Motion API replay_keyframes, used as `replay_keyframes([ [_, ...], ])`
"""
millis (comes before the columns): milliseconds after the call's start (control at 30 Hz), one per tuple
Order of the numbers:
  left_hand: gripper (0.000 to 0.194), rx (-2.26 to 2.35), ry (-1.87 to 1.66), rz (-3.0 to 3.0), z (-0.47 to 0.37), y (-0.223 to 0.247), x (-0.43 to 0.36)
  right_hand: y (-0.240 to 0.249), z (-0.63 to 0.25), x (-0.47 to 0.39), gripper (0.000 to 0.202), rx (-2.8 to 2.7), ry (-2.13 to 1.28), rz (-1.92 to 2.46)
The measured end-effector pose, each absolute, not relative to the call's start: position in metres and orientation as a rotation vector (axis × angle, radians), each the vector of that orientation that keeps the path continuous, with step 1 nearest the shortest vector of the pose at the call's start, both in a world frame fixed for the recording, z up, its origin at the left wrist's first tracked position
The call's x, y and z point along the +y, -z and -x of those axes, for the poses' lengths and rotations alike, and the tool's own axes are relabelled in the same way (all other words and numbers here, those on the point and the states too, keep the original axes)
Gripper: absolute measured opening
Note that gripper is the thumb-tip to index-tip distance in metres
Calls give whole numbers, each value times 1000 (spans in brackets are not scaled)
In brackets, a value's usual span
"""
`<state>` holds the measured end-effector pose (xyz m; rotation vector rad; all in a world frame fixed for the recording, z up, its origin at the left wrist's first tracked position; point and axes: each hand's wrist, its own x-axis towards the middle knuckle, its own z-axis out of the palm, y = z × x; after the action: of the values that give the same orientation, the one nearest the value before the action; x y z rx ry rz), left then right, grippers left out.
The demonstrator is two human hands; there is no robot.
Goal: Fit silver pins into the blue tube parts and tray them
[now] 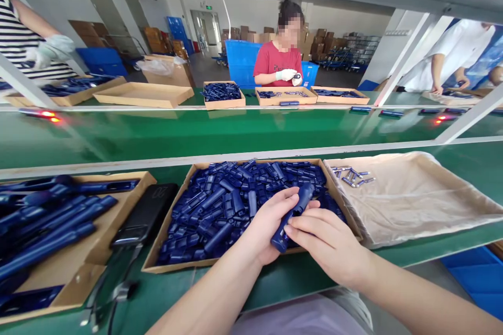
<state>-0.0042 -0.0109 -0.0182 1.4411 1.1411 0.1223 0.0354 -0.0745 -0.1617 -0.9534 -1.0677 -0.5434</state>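
A dark blue plastic housing (303, 200) is tilted in front of me, over the right front part of a cardboard tray (184, 268) heaped with small blue parts. My left hand (267, 222) is wrapped round it from the left. The fingertips of my right hand (330, 238) press together at an opening in its side, where a small metallic bit shows; most of that bit is hidden by the fingers. To the right, small silvery metal pieces (353, 177) lie in the back left corner of a cloth-lined tray (412, 199).
At the left, a tray (113, 225) holds long blue housings, beside a black power bank (147, 214) with cables. Beyond the white rail, blue pieces rest along the green belt (204, 133). Co-workers handle parts across it.
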Motion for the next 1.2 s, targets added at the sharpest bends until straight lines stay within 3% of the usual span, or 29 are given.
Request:
replay_keyframes([
  [200, 25, 1188, -218, -1455, 1, 13, -7, 163, -45, -79, 34, -1108, 518, 1127],
  [300, 20, 1242, -223, -1481, -2, 9, -4, 199, -86, -70, 38, -932, 193, 1541],
  [433, 20, 1248, -108, -1524, -2, 6, -4, 263, -141, -44, 21, -842, -296, 1905],
  [567, 20, 1207, -36, -1551, 1, 7, -5, 293, -153, -25, 13, -990, -362, 1907],
  [733, 18, 1173, -38, -1481, 4, 8, -4, 257, -139, -50, 18, -1030, -211, 1808],
  [867, 27, 1212, -62, -1514, 4, 11, -5, 187, -103, -88, 24, -1269, 198, 1396],
  [1000, 29, 1250, -160, -1518, 4, 11, -7, 135, -75, -97, 24, -1437, 515, 1267],
  [1200, 31, 1228, -222, -1497, 2, 11, -7, 133, -59, -93, 31, -1395, 666, 1160],
])
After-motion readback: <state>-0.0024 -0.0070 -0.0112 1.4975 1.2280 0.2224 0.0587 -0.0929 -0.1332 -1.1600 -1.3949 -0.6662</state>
